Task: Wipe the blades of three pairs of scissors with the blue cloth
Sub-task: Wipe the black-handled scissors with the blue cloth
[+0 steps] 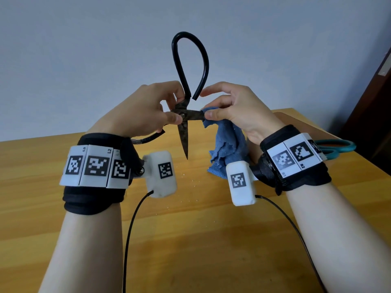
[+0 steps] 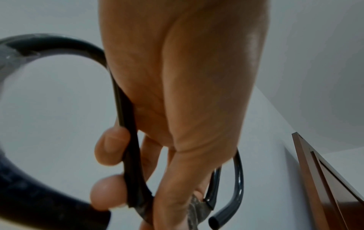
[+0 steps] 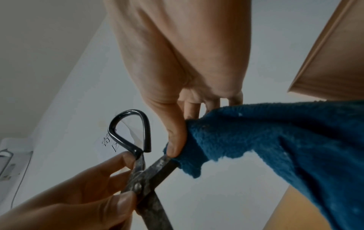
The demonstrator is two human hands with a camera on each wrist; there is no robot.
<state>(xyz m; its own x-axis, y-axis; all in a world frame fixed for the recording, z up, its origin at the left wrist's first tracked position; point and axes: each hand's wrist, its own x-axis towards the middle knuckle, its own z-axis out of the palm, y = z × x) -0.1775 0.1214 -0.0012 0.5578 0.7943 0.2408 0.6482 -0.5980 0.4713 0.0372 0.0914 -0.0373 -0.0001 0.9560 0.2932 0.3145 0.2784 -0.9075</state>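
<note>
Soft even light, dim blurry wrist views

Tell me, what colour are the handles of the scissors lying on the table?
Teal handles, seen only in the head view, behind the right wrist.

The old scissors (image 1: 184, 115) have dark, rust-spotted blades and glossy black loop handles. The cloth (image 1: 227, 144) is blue. A second pair of scissors (image 1: 336, 145) has teal handles. The table (image 1: 190, 229) is yellowish wood with grain.
</note>
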